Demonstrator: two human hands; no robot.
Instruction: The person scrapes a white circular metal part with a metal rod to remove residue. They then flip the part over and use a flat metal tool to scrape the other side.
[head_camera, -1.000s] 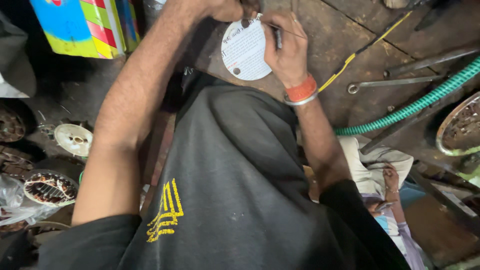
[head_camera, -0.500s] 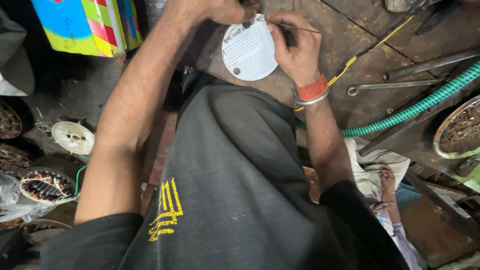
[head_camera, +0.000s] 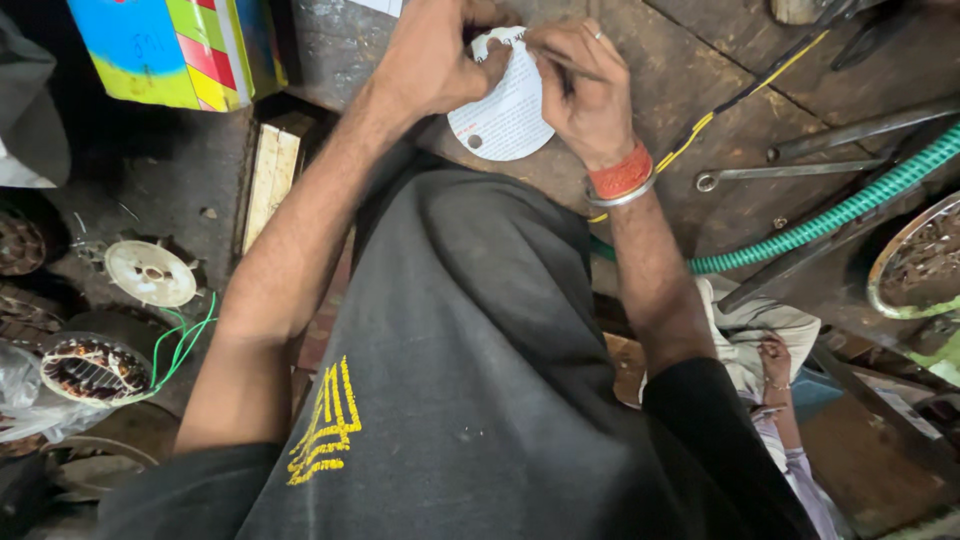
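White paper disc (head_camera: 508, 118) pinched between both hands (head_camera: 440, 62) (above the lap).

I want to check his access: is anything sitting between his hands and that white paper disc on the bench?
Nothing visible is in the way. The left hand and right hand both already touch the white disc at its upper edge, and the right hand also holds a thin wire against it.
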